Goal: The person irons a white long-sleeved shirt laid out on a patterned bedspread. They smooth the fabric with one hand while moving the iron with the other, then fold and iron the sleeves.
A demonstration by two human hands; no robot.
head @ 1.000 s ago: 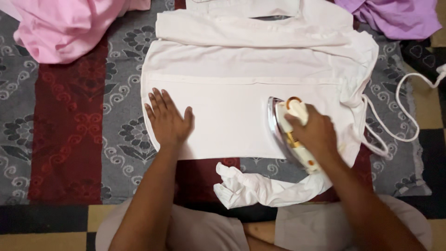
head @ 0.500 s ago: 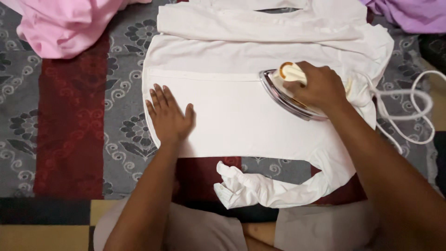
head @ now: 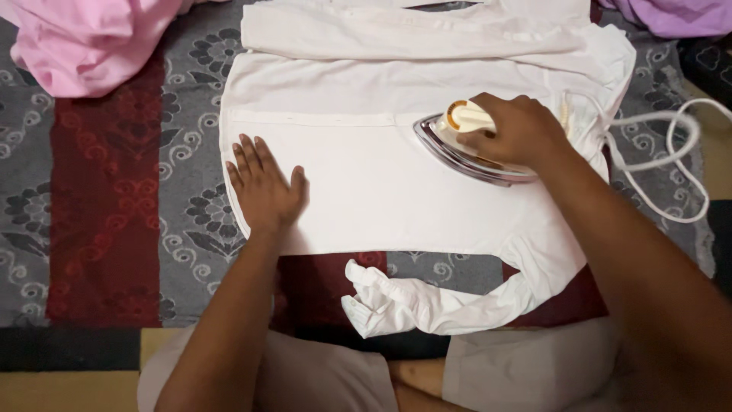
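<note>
A white shirt (head: 396, 191) lies spread flat on a patterned blanket (head: 107, 214). My left hand (head: 263, 187) rests flat on the shirt's left edge, fingers apart, pressing the cloth down. My right hand (head: 515, 130) grips the handle of a cream and metal clothes iron (head: 465, 149), which sits on the shirt right of centre with its tip pointing left. One sleeve of the shirt (head: 427, 305) trails crumpled over the near edge towards my knees.
The iron's white cord (head: 663, 164) loops on the blanket at the right. A pink garment (head: 84, 42) lies bunched at the top left and a purple one (head: 679, 15) at the top right. My legs in light shorts (head: 526, 370) are folded at the bottom.
My right hand has slid the iron up and to the left across the shirt, turning its tip leftward. My left hand has stayed pressed on the shirt's left edge.
</note>
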